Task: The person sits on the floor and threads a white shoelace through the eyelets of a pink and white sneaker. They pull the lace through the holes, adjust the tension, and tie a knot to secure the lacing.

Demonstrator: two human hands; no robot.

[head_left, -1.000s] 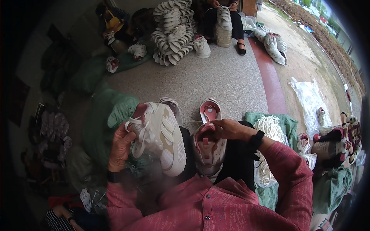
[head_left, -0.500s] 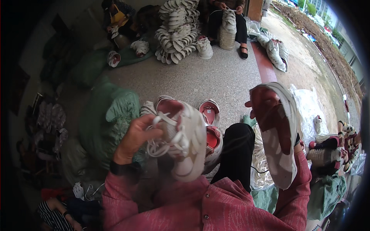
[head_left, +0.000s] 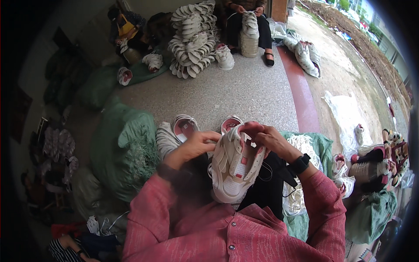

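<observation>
A white and beige sneaker point(head_left: 227, 162) with red lining stands before me, toe toward my body. Its eyelets show no lace. My right hand point(head_left: 276, 143) grips it at the collar, fingers closed over the edge of the opening. From the other side my left hand point(head_left: 197, 146) is closed against its upper side; those fingertips are partly hidden by the shoe. Just beyond my left hand lies another sneaker point(head_left: 185, 125) with red lining, beside stacked pale sneakers point(head_left: 165, 140). One more sneaker point(head_left: 230, 124) shows behind the held one.
Green sacks point(head_left: 126, 148) bulge at my left. White laces point(head_left: 301, 146) lie on green sheeting at my right, near more sneakers point(head_left: 342, 174). A tall pile of sneakers point(head_left: 194, 39) stands ahead. Beside it a seated person point(head_left: 246, 26) works on a shoe; another person point(head_left: 126, 28) sits further left.
The laced sneaker has left my left hand. The sneaker raised on my right hand has come down to the middle, and both hands are now at it.
</observation>
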